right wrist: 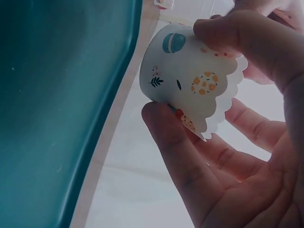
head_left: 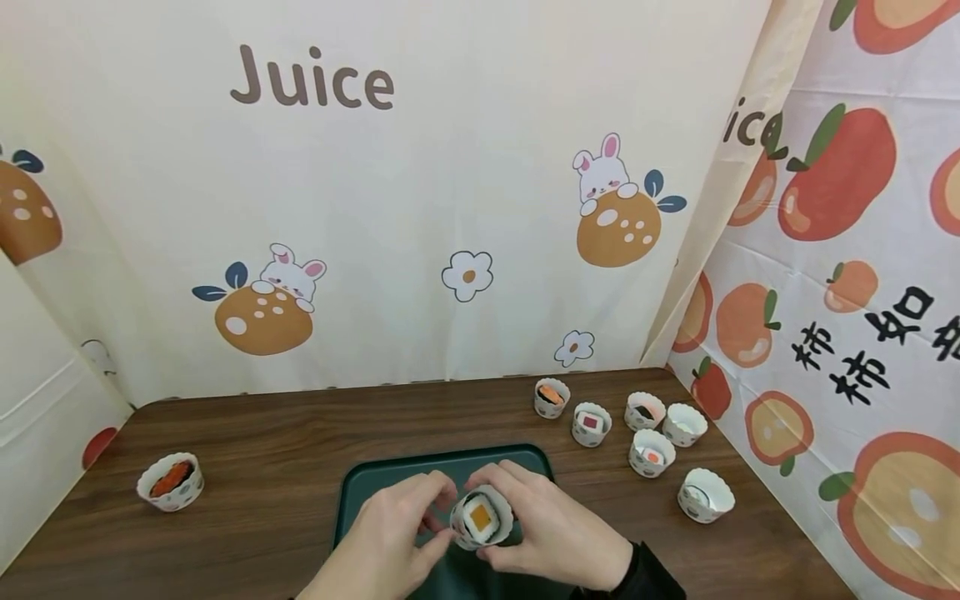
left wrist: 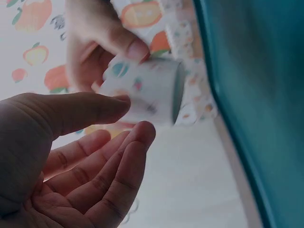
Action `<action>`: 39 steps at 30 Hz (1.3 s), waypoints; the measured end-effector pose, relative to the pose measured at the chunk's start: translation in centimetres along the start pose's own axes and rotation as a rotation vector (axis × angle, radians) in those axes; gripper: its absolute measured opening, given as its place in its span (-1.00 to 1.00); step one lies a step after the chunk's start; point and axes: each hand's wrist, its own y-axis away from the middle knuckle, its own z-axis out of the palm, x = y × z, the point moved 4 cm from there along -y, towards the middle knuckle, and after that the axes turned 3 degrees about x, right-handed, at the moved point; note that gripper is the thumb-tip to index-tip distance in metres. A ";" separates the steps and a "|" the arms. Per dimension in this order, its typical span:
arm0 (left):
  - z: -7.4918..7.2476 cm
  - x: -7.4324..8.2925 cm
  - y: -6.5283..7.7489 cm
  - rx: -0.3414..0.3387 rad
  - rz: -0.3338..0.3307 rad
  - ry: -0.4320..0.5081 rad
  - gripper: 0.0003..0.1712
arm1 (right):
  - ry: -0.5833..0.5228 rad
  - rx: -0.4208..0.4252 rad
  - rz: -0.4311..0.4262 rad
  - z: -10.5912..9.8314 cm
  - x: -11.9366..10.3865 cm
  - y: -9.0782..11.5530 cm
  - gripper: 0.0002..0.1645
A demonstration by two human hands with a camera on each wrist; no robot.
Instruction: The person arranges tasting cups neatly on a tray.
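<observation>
My right hand [head_left: 551, 529] holds a scalloped paper baking cup [right wrist: 190, 78] over the dark green tray [head_left: 442, 460], thumb and fingertips on opposite sides of its wall. Printed on the cup are small sweets and leaves. Inside it sits a white sushi roll with a yellow square centre [head_left: 480, 518]. On the cup's other side is my left hand [head_left: 401, 529], its fingers loosely bent and spread from the thumb. In the left wrist view that thumb [left wrist: 95, 111] overlaps the cup wall, and the fingertips are just below it.
At the far left of the wooden table [head_left: 285, 442] stands a paper cup with orange-topped sushi [head_left: 171, 482]. Several similar cups cluster at the right, among them one with a red-centred roll [head_left: 591, 423]. A printed curtain [head_left: 465, 192] hangs behind the table.
</observation>
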 end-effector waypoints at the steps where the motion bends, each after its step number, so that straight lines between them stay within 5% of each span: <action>1: -0.5 0.0 0.0 0.005 -0.015 -0.004 -0.64 | 0.001 -0.005 0.001 0.0 0.0 -0.2 -0.36; 12: -8.3 -0.3 0.5 0.274 -0.187 -0.189 -0.58 | 0.034 -0.087 0.005 0.9 -0.6 -3.2 -0.38; 21: -13.5 -0.7 2.3 0.509 -0.122 -0.311 -0.53 | 0.062 -0.138 0.029 2.7 -0.7 -7.3 -0.35; 30: -16.2 -1.0 3.6 0.580 -0.164 -0.321 -0.56 | 0.112 -0.203 0.099 4.7 -1.1 -11.0 -0.31; 39: -16.6 -0.8 3.8 0.589 -0.151 -0.301 -0.57 | 0.122 -0.208 0.118 6.1 -1.0 -12.6 -0.31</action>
